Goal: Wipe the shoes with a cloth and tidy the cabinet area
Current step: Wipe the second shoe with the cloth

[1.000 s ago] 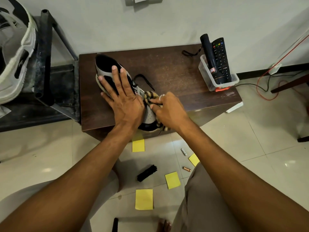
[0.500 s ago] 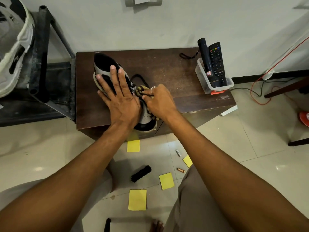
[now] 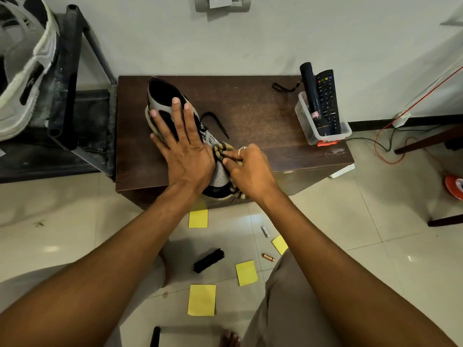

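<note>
The dark wooden desk (image 3: 263, 116) in front of me carries the shoe (image 3: 160, 96) at its left, a clear bin (image 3: 310, 131) at the right edge and a black strap (image 3: 283, 86) near the back. On the tiled floor (image 3: 350, 221) below me lie four yellow notes (image 3: 201, 300), a black brush (image 3: 208, 260) and two batteries (image 3: 265, 231).

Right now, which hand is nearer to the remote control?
Right. The right hand, gripping the striped cloth at the toe of the shoe, is on the side towards the remote control; the left hand lies flat on the shoe, farther away.
</note>
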`<state>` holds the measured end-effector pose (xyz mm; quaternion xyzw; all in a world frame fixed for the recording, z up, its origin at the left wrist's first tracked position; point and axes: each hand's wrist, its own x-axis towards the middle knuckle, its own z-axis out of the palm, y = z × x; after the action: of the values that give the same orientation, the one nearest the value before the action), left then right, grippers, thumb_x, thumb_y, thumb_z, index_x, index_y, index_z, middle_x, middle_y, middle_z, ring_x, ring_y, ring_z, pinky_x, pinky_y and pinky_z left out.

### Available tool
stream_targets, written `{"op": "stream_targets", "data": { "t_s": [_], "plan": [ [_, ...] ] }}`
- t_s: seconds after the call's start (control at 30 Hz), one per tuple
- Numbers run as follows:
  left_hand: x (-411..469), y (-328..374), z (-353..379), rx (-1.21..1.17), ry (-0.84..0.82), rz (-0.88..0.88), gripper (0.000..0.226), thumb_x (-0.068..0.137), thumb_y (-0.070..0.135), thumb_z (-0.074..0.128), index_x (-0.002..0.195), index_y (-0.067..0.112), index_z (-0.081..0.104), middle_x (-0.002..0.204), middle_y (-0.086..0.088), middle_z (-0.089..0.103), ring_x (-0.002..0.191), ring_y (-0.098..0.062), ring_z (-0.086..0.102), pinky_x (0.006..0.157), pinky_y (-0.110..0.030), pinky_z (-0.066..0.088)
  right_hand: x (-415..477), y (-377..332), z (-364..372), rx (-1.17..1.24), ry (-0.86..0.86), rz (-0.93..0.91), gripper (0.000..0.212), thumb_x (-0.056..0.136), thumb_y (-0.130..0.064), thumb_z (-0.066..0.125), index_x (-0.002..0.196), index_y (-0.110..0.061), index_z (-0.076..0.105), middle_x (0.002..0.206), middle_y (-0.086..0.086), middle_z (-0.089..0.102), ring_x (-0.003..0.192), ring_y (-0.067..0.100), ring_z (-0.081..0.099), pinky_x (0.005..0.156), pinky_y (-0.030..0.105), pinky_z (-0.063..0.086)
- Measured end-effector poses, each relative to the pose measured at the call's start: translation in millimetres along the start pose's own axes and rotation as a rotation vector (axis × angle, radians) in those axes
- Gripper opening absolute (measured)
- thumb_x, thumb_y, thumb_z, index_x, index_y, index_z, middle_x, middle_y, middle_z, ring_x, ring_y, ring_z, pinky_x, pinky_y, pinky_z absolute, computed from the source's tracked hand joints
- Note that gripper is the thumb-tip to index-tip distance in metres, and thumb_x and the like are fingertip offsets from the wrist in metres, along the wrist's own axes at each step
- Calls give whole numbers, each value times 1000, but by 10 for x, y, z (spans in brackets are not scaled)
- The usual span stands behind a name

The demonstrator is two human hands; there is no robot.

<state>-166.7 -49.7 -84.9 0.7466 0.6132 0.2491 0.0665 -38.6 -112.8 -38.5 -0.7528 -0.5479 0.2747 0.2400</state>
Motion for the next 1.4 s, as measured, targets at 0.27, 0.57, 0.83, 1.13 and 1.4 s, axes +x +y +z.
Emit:
{"op": "stream_targets", "data": {
  "t_s": [0.27,0.57,0.83,1.13,1.4],
  "plan": [
    [3,1,-4,-5,-2,-6,83,92,31,40,160,6,-2,168,-18,3,149,-56,1,112,-74,22,106,-69,-8,-18,-8,18,30,96,-26,67,124,-18,73,117,5,74,100,18,72,90,35,59],
    [-5,18,-5,-11,-13,-2,82,91,28,36,160,6,-2,169,-18,2,149,-56,-1,112,-74,21,-170,-9,-68,-27,-34,65,22,97,-24,67,115,-18,76,98,-1,77,85,11,70,81,32,61],
    [-1,2,21,-13,8,-13,82,93,30,41,159,6,-2,169,-18,2,149,-56,0,113,-73,21,424,-97,17,2,-7,20,24,95,-24,67,114,-14,77,109,3,76,101,17,71,91,37,59],
    [-13,-95,50,-302,143,57,65,102,20,42,161,12,15,169,-9,11,153,-46,-6,122,-64,7,182,16,-72,-46,-74,-154,30,100,-29,64,129,-22,71,105,-2,48,96,9,53,80,21,41],
    [-11,-123,94,-385,180,53,59,105,14,36,161,13,18,169,-8,13,154,-45,-6,121,-64,4,663,-197,-43,-21,-159,-191,25,98,-21,65,120,-18,76,91,-13,71,75,-5,63,72,16,49]
  ]
}}
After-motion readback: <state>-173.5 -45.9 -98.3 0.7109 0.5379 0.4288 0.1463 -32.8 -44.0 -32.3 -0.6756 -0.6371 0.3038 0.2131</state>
